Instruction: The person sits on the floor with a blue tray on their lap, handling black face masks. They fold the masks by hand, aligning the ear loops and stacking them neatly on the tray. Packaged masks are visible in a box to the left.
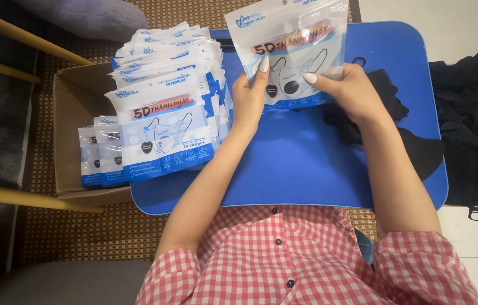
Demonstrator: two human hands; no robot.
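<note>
- Red-and-white checked cloth of my shirt filled the near edge, both forearms reaching out from it over the blue tray table.
- My left hand gripped the lower left corner of a clear mask packet, thumb up against its face; my right hand pinched the lower right part, forefinger laid across the front. Both sets of fingers were closed on it.
- The packet stood upright above the far middle of the table, a dark mask showing through its window.
- Black masks lay loose on the table under my right wrist, more black cloth heaped off the right edge.
- A leaning stack of filled packets sat on the table's left side, overhanging a cardboard box with a few more packets inside.
- I judged the stack the likeliest trouble: it fanned and tilted, so a nudge from my left elbow could slide it into the box or onto the mat.
- The slick film could also slip from a light pinch.
- The packet's top was cut off by the frame, so I could not tell whether it was sealed; my right palm was hidden behind it.
</note>
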